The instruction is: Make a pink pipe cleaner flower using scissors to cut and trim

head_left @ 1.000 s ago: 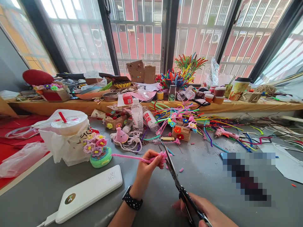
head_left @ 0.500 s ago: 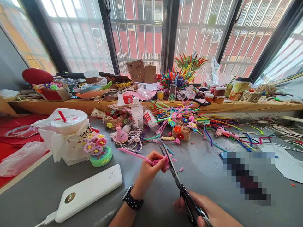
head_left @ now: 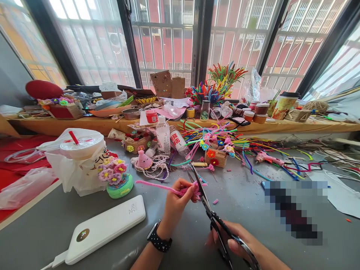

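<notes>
My left hand (head_left: 180, 198) pinches a pink pipe cleaner (head_left: 156, 185), whose long end sticks out to the left past the thumb and fingers. Shorter pink fuzzy pieces bunch at the fingertips. In my right hand (head_left: 239, 240) is a pair of black-handled scissors (head_left: 206, 204), fingers around the handles. Their blades are parted and point up and away, lying against the pink bunch at my left fingertips. A small pink offcut (head_left: 215, 201) rests on the grey table just right of the blades.
A white power bank (head_left: 109, 228) and a bagged drink cup (head_left: 83, 161) stand at left, beside a crocheted flower pot (head_left: 119, 185). Colourful pipe cleaners, bottles (head_left: 163, 137) and a pink glue gun (head_left: 270, 158) crowd the back. A pixelated dark object (head_left: 292, 213) lies at right.
The scissors' handles and blades have spread wider. My left hand has shifted slightly left with the pipe cleaner, and a pink bit that stuck out beyond the blades has changed position.
</notes>
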{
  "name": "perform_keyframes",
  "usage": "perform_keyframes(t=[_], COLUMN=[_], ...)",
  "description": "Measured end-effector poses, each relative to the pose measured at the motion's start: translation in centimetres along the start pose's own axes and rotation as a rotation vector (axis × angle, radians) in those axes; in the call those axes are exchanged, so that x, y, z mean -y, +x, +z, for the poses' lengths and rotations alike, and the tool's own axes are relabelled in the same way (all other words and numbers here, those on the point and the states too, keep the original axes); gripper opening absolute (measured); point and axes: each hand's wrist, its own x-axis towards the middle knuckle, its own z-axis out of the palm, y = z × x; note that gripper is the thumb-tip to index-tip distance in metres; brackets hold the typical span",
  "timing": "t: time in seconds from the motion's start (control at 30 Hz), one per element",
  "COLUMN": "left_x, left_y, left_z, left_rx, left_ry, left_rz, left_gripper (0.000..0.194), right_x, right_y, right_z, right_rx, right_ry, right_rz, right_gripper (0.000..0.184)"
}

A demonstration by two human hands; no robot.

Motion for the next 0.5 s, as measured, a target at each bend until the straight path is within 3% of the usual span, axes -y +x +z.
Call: perform_keyframes(t=[0.33, 0.5], left_x=[-0.1, -0.5], left_y=[-0.1, -0.1], left_z=[0.0, 0.0], left_rx=[0.002, 0.063], left_ry=[-0.024, -0.03], left_rz=[0.036, 0.02], left_gripper=[0.015, 0.018], right_x=[0.6, 1.2], right_y=[0.2, 0.2], right_z=[-0.3, -0.5], right_rx=[0.048, 0.054], right_ry=[0.052, -0.081], right_rz=[0.013, 0.047], right_gripper=[0.062, 0.071])
